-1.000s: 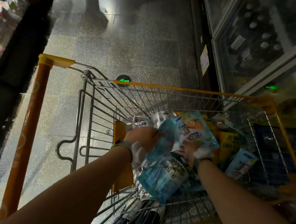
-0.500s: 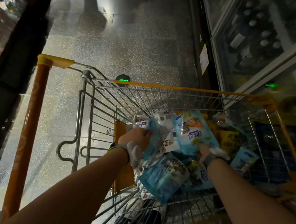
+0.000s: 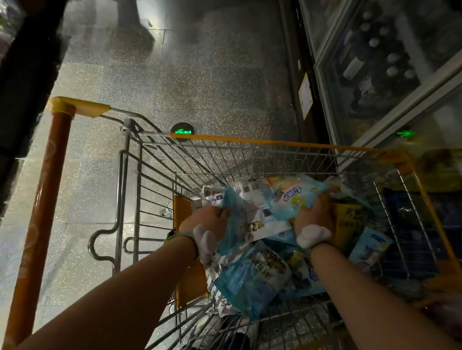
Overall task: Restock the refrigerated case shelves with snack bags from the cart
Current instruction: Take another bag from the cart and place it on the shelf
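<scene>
A wire shopping cart [image 3: 254,154] with orange trim stands in front of me, holding a pile of snack bags. My left hand [image 3: 208,218] grips a light blue snack bag [image 3: 233,223] by its edge, with another blue bag [image 3: 250,279] hanging or lying just below it. My right hand [image 3: 312,214] reaches deeper into the cart and holds a blue bag with orange print [image 3: 293,195]. Yellow bags [image 3: 347,221] and a small blue pouch [image 3: 370,246] lie to the right in the basket.
The refrigerated case [image 3: 406,65] with glass doors runs along the right, bottles visible behind the glass. The cart's orange handle [image 3: 45,198] stands at left. A dark shelf unit [image 3: 10,94] borders the left side. Speckled floor [image 3: 192,71] stretches ahead.
My right hand has moved right and deeper into the cart, taking the orange-printed blue bag with it. My left hand keeps its hold on the blue bag and has barely shifted.
</scene>
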{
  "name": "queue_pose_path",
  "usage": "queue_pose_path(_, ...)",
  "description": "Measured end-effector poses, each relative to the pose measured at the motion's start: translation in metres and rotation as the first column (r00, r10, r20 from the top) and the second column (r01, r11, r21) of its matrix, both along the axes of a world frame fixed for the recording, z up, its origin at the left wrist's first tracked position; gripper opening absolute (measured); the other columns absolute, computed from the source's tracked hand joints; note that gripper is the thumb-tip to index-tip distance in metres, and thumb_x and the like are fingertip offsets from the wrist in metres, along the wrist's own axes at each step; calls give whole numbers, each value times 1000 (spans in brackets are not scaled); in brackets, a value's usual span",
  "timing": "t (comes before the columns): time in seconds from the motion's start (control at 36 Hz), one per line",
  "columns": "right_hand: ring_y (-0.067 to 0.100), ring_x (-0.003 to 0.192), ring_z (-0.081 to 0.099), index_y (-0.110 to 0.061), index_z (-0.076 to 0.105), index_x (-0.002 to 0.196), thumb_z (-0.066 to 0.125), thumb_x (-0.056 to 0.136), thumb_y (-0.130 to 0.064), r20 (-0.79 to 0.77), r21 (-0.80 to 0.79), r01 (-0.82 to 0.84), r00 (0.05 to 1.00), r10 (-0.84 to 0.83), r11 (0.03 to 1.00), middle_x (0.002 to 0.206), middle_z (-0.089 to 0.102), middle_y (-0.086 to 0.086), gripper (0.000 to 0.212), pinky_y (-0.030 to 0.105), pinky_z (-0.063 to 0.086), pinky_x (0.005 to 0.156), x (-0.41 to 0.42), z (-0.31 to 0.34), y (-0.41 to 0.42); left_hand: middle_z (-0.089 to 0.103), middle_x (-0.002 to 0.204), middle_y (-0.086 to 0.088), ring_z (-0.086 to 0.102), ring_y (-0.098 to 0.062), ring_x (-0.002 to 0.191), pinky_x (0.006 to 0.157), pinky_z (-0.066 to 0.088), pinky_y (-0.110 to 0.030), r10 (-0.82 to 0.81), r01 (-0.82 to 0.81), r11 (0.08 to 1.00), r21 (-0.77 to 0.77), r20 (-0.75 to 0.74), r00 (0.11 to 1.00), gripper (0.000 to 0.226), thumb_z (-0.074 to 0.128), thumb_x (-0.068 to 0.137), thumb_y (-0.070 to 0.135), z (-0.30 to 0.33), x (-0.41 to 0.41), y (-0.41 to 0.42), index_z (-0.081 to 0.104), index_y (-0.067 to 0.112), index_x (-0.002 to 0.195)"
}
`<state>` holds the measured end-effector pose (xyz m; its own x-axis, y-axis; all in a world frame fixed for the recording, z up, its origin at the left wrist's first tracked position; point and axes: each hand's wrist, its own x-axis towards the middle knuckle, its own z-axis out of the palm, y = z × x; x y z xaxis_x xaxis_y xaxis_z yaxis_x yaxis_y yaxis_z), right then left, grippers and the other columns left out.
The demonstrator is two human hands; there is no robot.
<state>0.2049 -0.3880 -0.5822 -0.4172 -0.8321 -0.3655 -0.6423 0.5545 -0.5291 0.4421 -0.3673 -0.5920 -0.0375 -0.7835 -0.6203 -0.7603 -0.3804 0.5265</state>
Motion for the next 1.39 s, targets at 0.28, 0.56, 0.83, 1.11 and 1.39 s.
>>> queue_pose_path(0.28,12,55,37,-10,57,125,44,99,-15,-151,-130,-370,925,350,920,76,54,5,30,23,28,50,22,8,7,68,89,-9,68,-27,81,81,58,-43,-44,44,999,16,-1,999,57,29,103,56,8,-21,-2,66,13,99)
queue_pose_path(0.56,33,96,60,-12,57,132,46,100,-21,4,-68,-600,799,601,797,117,63,14,35,25,38,70,49,17,34,72,85,-10,70,-28,75,75,60,-43,-29,27,999,-18,-87,996,61,30,98,66,12,-30,8,66,17,90)
queue_pose_path(0.83,23,67,50,-3,56,83,52,93,-18,85,-47,-620,779,621,783,75,53,8,19,39,44,59,67,11,42,65,78,-7,62,-23,68,65,48,-32,-9,2,999,-46,-139,990,48,33,104,51,19,-35,7,59,17,81)
queue_pose_path(1.11,7,112,53,-34,50,136,47,97,-47,217,-76,-647,732,646,759,133,52,-13,41,24,48,93,53,23,52,62,70,-2,55,-13,57,51,35,-25,-2,1,1000,-21,-65,998,45,38,103,41,27,-33,6,57,18,70)
queue_pose_path(1.39,22,123,51,-23,42,145,49,101,-31,22,115,-778,624,781,618,148,41,-3,45,10,36,88,31,59,53,58,132,-24,55,-38,123,100,44,-36,2,5,997,78,-90,996,46,33,107,28,48,-61,1,57,-4,129)
